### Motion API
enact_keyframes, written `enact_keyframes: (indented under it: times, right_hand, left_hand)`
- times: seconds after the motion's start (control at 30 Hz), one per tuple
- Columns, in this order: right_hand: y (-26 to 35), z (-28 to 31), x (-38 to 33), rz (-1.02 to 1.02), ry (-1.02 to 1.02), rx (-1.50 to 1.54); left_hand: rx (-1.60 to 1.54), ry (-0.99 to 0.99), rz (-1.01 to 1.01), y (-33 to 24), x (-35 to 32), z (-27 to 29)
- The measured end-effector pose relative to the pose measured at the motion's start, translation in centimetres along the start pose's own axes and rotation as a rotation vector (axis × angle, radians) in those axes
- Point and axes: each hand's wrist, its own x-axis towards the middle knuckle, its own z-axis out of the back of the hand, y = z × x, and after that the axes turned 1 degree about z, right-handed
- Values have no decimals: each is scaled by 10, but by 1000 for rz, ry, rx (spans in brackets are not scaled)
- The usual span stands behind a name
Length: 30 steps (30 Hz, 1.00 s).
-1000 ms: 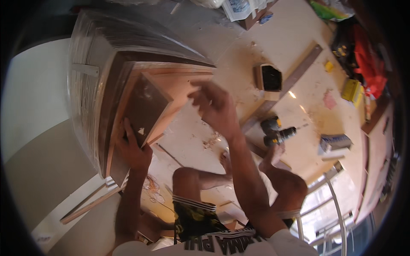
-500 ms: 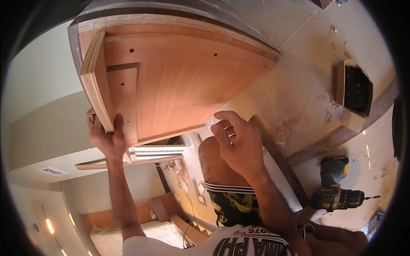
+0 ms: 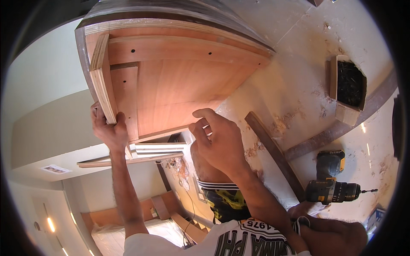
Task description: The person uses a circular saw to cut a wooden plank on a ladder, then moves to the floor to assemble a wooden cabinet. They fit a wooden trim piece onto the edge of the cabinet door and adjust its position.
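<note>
My left hand [image 3: 110, 130] is closed around the lower end of a plywood strip [image 3: 101, 79], thumb on one face and fingers on the other. The strip stands out from the left side of a reddish plywood panel [image 3: 175, 89], which has several dark holes along its framing. My right hand [image 3: 220, 138] is in front of the panel's lower right edge, apart from it. Its fingers are curled toward the thumb; whatever they hold, if anything, is hidden. To the right, a black and yellow cordless drill [image 3: 331, 190] with a bit fitted lies on the floor.
An open carton [image 3: 351, 87] of dark screws stands on the dusty floor at right. A brown wooden strip [image 3: 275, 155] lies between my right arm and the drill. Several pale wood strips [image 3: 160, 147] are below the panel, and a cable [image 3: 193, 207] trails behind my leg.
My right hand has moved left, closer to the panel, with its fingers still curled. My left hand keeps its grip on the plywood strip. The whole view has shifted slightly.
</note>
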Motion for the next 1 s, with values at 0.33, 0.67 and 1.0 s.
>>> enact_keyframes:
  times: [0.33, 0.67, 1.0]
  right_hand:
    - [7, -7, 11, -31, 80, -15]
    - [-10, -14, 18, -48, 92, -57]
    - [-15, -16, 23, -30, 92, -47]
  left_hand:
    - [-118, 20, 53, 3, 3, 1]
    - [-64, 30, 31, 1, 3, 0]
    - [-30, -13, -32, 0, 5, -1]
